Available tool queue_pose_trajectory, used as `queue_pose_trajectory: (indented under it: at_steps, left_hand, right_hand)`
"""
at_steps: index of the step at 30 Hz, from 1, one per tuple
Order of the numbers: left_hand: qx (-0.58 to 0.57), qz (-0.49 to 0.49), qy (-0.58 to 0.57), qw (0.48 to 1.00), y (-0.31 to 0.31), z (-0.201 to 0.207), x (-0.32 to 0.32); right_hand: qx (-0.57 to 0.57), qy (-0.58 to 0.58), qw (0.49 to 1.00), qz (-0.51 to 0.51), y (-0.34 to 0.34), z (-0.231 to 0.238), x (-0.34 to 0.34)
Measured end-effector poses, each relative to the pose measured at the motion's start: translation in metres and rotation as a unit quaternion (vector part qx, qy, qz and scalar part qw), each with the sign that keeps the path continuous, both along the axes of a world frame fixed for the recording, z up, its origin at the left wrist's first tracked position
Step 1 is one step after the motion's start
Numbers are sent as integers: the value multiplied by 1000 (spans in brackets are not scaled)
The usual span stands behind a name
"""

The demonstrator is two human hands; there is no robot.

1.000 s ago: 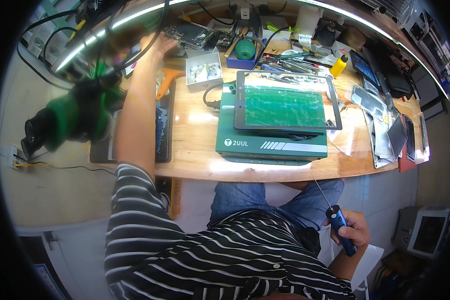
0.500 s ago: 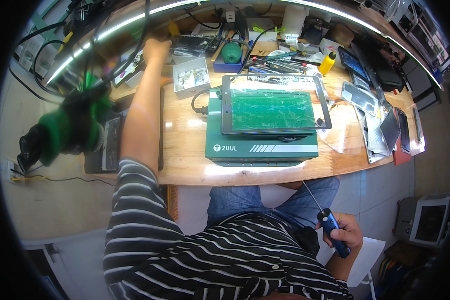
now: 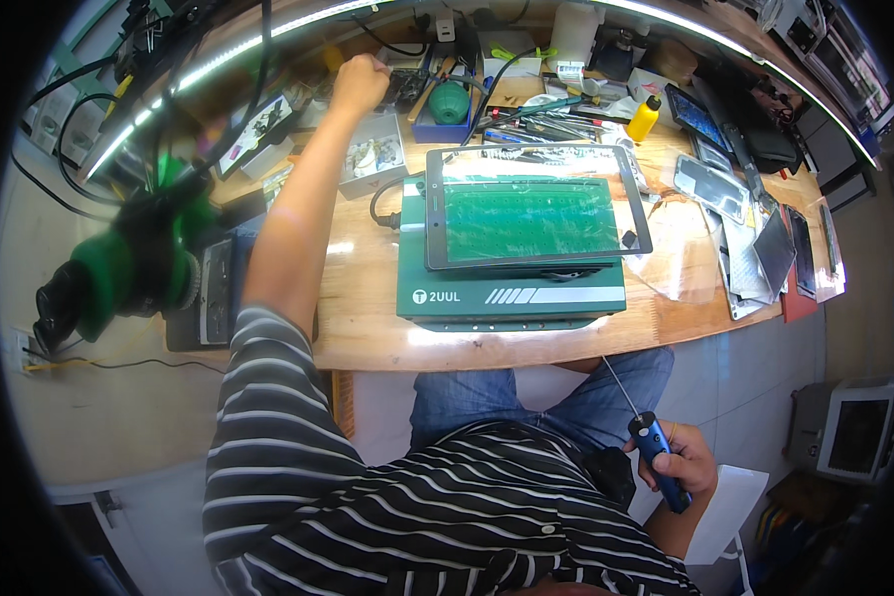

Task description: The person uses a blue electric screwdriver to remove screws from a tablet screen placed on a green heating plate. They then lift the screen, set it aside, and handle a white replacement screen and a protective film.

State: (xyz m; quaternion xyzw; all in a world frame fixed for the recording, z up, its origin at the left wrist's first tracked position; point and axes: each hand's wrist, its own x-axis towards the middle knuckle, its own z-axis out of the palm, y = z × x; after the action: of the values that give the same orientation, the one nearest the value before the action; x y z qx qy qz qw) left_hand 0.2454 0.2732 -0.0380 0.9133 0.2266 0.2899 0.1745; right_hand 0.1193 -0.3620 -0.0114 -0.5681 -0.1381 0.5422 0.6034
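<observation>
My left hand [image 3: 361, 85] reaches to the back of the bench, above the clutter beside a blue bin [image 3: 441, 130]. Its fingers are curled, and whatever may be in them is hidden. Low over my lap, my right hand [image 3: 693, 465] is wrapped round a blue handheld power tool [image 3: 658, 452] with a long thin metal shaft pointing up and left. In front of me a see-through tablet glass panel with a dark frame [image 3: 435, 214] lies on a green box-shaped machine [image 3: 512, 283]. The machine's green top shows through the glass.
A white box of small parts [image 3: 372, 159] stands under my left forearm. A green and black microscope [image 3: 119, 253] rises at the left. Behind the machine are pens and tools [image 3: 536, 129] and a yellow bottle [image 3: 644, 119]. Phones and panels [image 3: 750, 248] pile up at the right.
My left hand has moved right along the back of the bench, from beside the left-hand trays toward the blue bin. My right hand keeps its hold on the blue tool.
</observation>
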Motion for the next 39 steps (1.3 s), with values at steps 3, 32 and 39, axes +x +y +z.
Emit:
queue_pose_trajectory:
  at_steps: [3, 32, 39]
  left_hand:
    - [26, 56, -37, 997, -8, 19, -18]
    - [112, -239, -21, 964, -209, 71, -196]
    - [184, -249, -18, 951, -215, 68, -206]
  right_hand:
    - [6, -4, 1000, 2, 1, -3, 1]
    - [150, 172, 969, -97, 131, 21, -2]
    - [144, 214, 952, -163, 124, 19, -6]
